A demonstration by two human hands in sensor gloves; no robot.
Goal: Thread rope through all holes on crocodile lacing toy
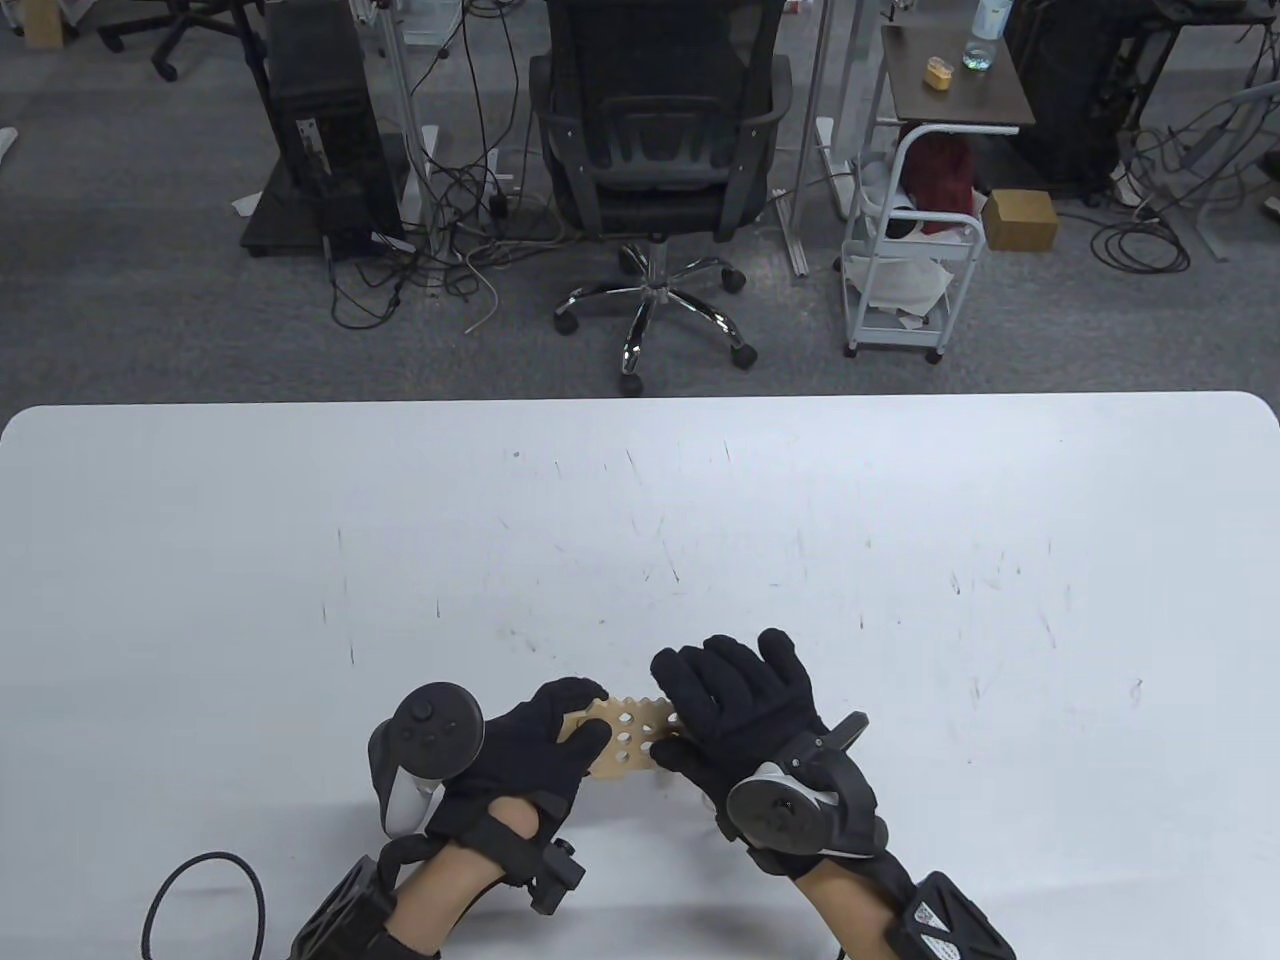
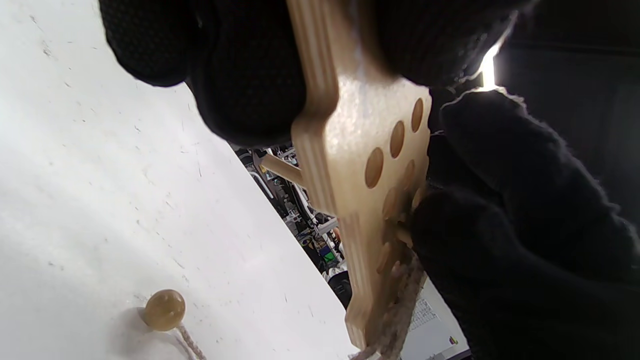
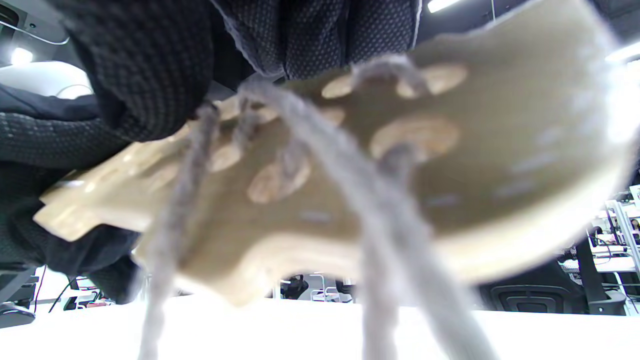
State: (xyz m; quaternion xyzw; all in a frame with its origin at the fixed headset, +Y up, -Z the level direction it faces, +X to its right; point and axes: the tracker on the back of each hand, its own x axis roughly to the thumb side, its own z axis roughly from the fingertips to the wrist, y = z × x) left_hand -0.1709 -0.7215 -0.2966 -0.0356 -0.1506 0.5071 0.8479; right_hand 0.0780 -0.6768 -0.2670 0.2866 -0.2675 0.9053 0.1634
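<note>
A: Near the front edge of the scuffed white table (image 1: 640, 520), seen from above, the flat pale wooden crocodile lacing toy (image 1: 628, 738) was held up between both gloves; the left hand (image 1: 530, 755) had its thumb and fingers curled round one end of the board, and the right hand (image 1: 735, 705) covered the other end, thumb tucked beneath, fingers lying fairly straight over the top; how firmly it gripped I could not tell.

B: And the rope, from there?

A: Not visible in that view; only a patch of empty holes showed between the gloves.

B: The left wrist view?

A: The toy hung edge-on, clear of the table; the left hand's fingers (image 2: 245, 75) clamped its upper part; several oval holes stood open; lower down the grey twisted rope (image 2: 400, 305) ran along the board, and the right hand's fingertips (image 2: 480, 240) pressed at a hole where a small wooden tip seemed to poke out; a round wooden bead (image 2: 165, 310) on the rope's far end lay on the table.

B: And the right wrist view?

A: Blurred; the underside showed rope strands crossing several holes and trailing down.

B: So mid-lacing?

A: I judged so; some holes laced, others bare; the next move would call for drawing the tip through, pulling slack, then finding the nearest open hole.
</note>
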